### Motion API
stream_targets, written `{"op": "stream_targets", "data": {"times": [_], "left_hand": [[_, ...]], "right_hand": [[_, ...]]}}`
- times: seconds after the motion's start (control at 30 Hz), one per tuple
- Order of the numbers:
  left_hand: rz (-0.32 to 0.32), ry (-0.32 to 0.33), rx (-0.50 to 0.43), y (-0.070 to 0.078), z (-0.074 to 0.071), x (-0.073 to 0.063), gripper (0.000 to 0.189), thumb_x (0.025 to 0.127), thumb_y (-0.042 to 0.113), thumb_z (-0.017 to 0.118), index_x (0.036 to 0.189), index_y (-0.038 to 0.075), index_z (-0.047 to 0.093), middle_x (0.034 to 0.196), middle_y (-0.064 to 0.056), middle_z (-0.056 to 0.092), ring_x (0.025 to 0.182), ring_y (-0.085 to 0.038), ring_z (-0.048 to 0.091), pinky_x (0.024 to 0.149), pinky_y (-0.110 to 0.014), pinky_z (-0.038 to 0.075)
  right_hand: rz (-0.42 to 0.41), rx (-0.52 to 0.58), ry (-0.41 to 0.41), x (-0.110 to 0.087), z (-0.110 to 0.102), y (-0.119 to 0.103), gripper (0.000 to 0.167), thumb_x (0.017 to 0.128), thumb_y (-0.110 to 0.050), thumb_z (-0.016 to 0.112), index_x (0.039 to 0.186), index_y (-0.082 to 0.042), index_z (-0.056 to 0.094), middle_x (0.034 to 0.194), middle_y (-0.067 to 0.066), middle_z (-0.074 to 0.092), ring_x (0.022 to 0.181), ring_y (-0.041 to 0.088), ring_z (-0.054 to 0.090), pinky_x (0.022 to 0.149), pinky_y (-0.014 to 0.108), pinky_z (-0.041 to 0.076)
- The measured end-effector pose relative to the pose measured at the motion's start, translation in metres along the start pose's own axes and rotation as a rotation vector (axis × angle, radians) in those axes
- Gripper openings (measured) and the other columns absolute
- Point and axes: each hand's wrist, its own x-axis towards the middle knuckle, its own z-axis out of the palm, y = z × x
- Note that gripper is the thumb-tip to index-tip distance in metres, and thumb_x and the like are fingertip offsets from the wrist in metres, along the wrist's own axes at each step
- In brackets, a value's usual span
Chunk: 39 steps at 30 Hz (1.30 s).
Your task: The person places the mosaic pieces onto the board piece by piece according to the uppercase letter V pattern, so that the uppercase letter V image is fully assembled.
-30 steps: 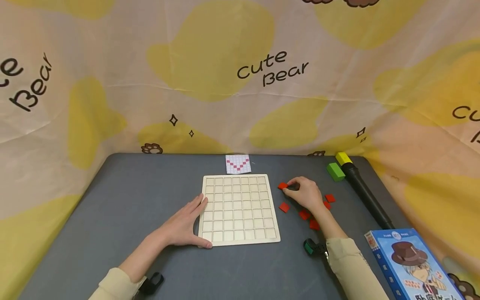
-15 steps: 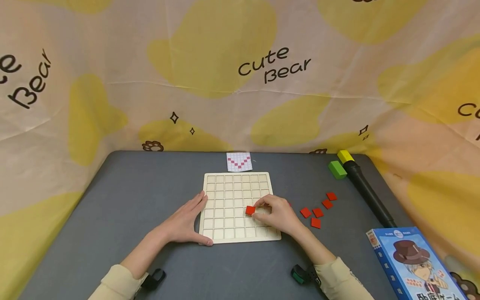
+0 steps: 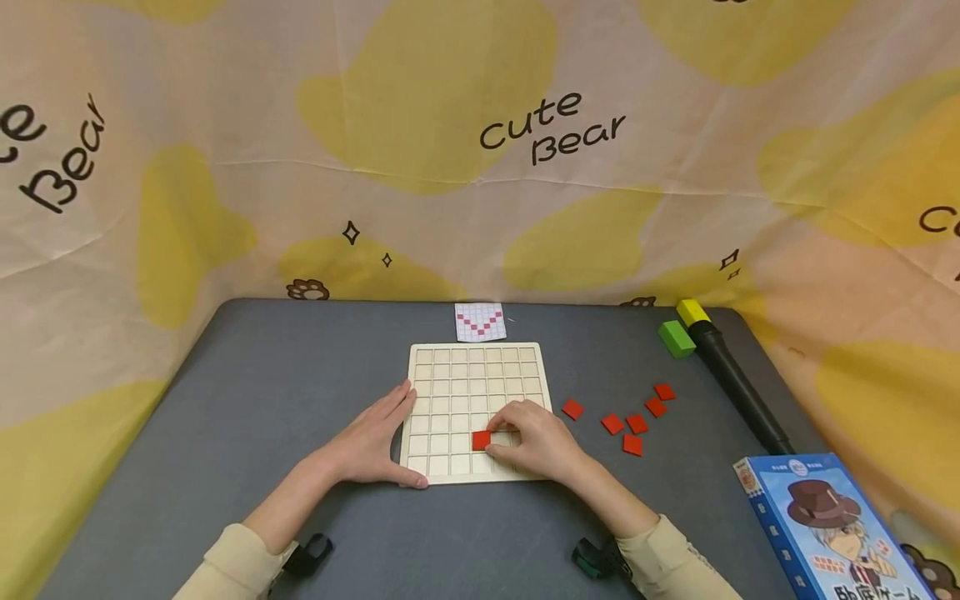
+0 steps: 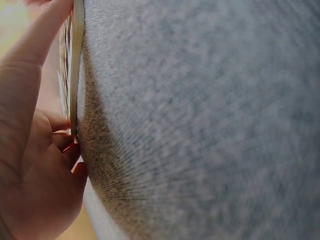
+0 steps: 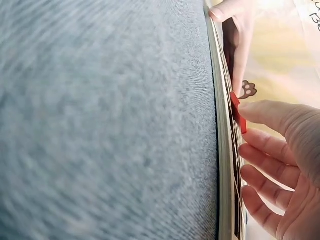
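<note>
A square board [image 3: 442, 375] with a grid of shallow cells lies on the table. My right hand [image 3: 536, 442] pinches a red square tile [image 3: 481, 441] between thumb and forefinger, over the lower middle of the grid. In the right wrist view the tile [image 5: 238, 111] is tilted, its lower edge right at the board's surface. My left hand [image 3: 367, 442] rests against the board, straight fingers along the left edge and thumb at the near left corner. The left wrist view shows that thumb [image 4: 42, 37] on the board's rim.
Several loose red tiles [image 3: 612, 424] lie right of the board. A small card [image 3: 481, 322] with a pink V pattern is behind it. At the right are a green block [image 3: 677, 339], a black rod [image 3: 738, 387] with a yellow end, and a blue box [image 3: 840, 525].
My right hand has picked up a red tile from the table right of the board and carried it left and nearer, onto the grid. My left hand has stayed at the board's edge.
</note>
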Motion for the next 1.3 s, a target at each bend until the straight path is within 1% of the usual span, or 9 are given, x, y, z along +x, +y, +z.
{"op": "stream_targets", "data": {"times": [0.17, 0.3, 0.43, 0.57, 0.7, 0.8, 0.9, 1.1, 1.3], "left_hand": [[-0.003, -0.003, -0.006, -0.001, 0.000, 0.000, 0.130, 0.065, 0.073, 0.075, 0.153, -0.004, 0.018, 0.161, -0.019, 0.011, 0.147, -0.033, 0.014, 0.111, -0.056, 0.023], [-0.007, -0.005, -0.008, -0.002, 0.002, 0.000, 0.131, 0.065, 0.074, 0.074, 0.153, -0.004, 0.017, 0.161, -0.019, 0.010, 0.147, -0.033, 0.013, 0.112, -0.055, 0.022], [-0.003, -0.006, -0.018, -0.003, 0.003, 0.000, 0.130, 0.065, 0.073, 0.074, 0.153, -0.004, 0.017, 0.161, -0.019, 0.010, 0.148, -0.033, 0.011, 0.113, -0.054, 0.020], [-0.007, -0.010, -0.027, -0.003, 0.004, 0.000, 0.130, 0.065, 0.073, 0.075, 0.154, -0.003, 0.017, 0.161, -0.018, 0.009, 0.148, -0.032, 0.011, 0.114, -0.054, 0.019], [-0.016, -0.016, -0.036, -0.002, 0.004, 0.000, 0.130, 0.065, 0.073, 0.074, 0.154, -0.002, 0.016, 0.162, -0.017, 0.009, 0.148, -0.031, 0.010, 0.113, -0.054, 0.019], [-0.018, -0.010, -0.035, -0.002, 0.003, 0.000, 0.130, 0.065, 0.072, 0.075, 0.154, -0.002, 0.017, 0.162, -0.017, 0.009, 0.148, -0.031, 0.011, 0.113, -0.055, 0.019], [-0.014, -0.002, -0.036, -0.002, 0.002, 0.000, 0.129, 0.065, 0.071, 0.076, 0.154, -0.002, 0.017, 0.161, -0.017, 0.010, 0.148, -0.032, 0.011, 0.113, -0.055, 0.020], [-0.004, -0.002, -0.036, -0.002, 0.001, 0.000, 0.128, 0.066, 0.070, 0.076, 0.154, -0.003, 0.018, 0.161, -0.019, 0.010, 0.148, -0.033, 0.011, 0.113, -0.055, 0.020], [0.002, -0.006, -0.037, -0.002, 0.001, 0.001, 0.129, 0.066, 0.071, 0.076, 0.154, -0.003, 0.017, 0.161, -0.019, 0.010, 0.148, -0.033, 0.011, 0.113, -0.055, 0.019]], "right_hand": [[-0.013, -0.005, 0.004, 0.000, 0.002, 0.000, 0.017, 0.078, -0.022, 0.080, 0.093, -0.019, 0.071, 0.089, -0.009, 0.065, 0.083, 0.008, 0.051, 0.073, 0.026, 0.045], [-0.013, 0.013, 0.003, -0.001, 0.002, -0.002, 0.017, 0.079, -0.022, 0.079, 0.094, -0.018, 0.072, 0.092, -0.009, 0.067, 0.085, 0.009, 0.052, 0.076, 0.027, 0.045], [-0.007, 0.044, 0.009, -0.003, 0.002, 0.000, 0.013, 0.082, -0.021, 0.077, 0.094, -0.019, 0.073, 0.095, -0.009, 0.067, 0.088, 0.008, 0.053, 0.078, 0.028, 0.046], [-0.010, 0.101, 0.054, -0.005, -0.003, 0.006, 0.010, 0.085, -0.017, 0.075, 0.095, -0.017, 0.073, 0.096, -0.007, 0.068, 0.085, 0.010, 0.058, 0.077, 0.029, 0.048], [-0.002, 0.125, 0.119, -0.009, -0.013, 0.018, 0.009, 0.084, -0.013, 0.077, 0.093, -0.016, 0.074, 0.092, -0.006, 0.068, 0.078, 0.014, 0.059, 0.069, 0.028, 0.048], [0.045, 0.106, 0.146, -0.015, -0.022, 0.029, 0.009, 0.084, -0.014, 0.078, 0.090, -0.017, 0.074, 0.085, -0.008, 0.065, 0.074, 0.016, 0.056, 0.065, 0.027, 0.045], [0.123, 0.065, 0.156, -0.022, -0.031, 0.039, 0.009, 0.083, -0.016, 0.079, 0.090, -0.019, 0.074, 0.083, -0.010, 0.062, 0.074, 0.016, 0.053, 0.065, 0.028, 0.043], [0.267, -0.013, 0.181, -0.035, -0.049, 0.058, 0.009, 0.082, -0.018, 0.080, 0.089, -0.018, 0.075, 0.089, -0.005, 0.067, 0.081, 0.016, 0.056, 0.072, 0.036, 0.046], [0.355, -0.082, 0.168, -0.043, -0.059, 0.069, 0.018, 0.079, -0.023, 0.083, 0.093, -0.014, 0.075, 0.096, 0.002, 0.068, 0.087, 0.022, 0.057, 0.075, 0.040, 0.047]]}}
